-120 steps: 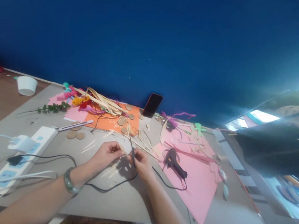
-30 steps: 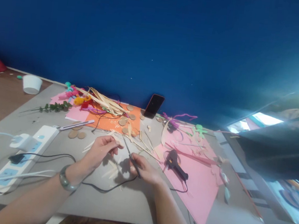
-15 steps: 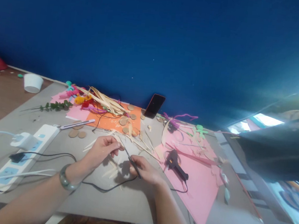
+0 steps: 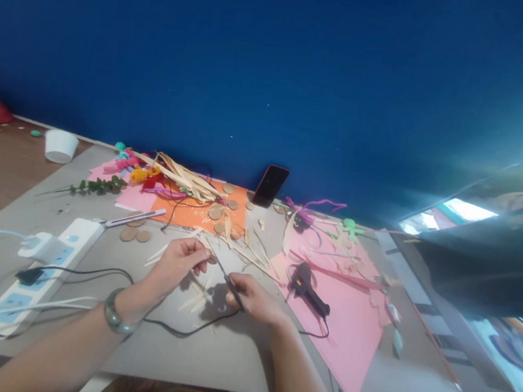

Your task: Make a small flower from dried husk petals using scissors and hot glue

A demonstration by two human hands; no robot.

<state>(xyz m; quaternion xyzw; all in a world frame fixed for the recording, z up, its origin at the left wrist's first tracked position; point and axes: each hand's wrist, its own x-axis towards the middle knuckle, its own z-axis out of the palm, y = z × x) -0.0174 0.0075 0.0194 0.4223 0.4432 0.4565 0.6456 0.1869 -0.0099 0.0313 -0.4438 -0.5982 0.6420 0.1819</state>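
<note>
In the middle of the table my right hand (image 4: 254, 297) is closed round a slim dark tool with a narrow pointed end (image 4: 230, 281), perhaps tweezers or a craft knife. The tool slants up and left, its tip at the fingers of my left hand (image 4: 184, 258). Those fingers are pinched together, and whatever lies between them is too small to make out. Pale dried husk strips (image 4: 196, 300) lie on the table beneath and around both hands. To the right, a black glue gun (image 4: 306, 286) rests on pink paper (image 4: 344, 346).
At left a white power strip (image 4: 64, 257) holds plugs, and a black cable runs under my hands. Behind are orange paper (image 4: 186, 213) with wooden discs, a bundle of dried strips (image 4: 184, 176), a utility knife (image 4: 135, 218), a leaning phone (image 4: 270, 186) and a white cup (image 4: 61, 146).
The white cup at the far left has shifted slightly to the right. Both hands stay almost in place; the dark tool has tilted very slightly.
</note>
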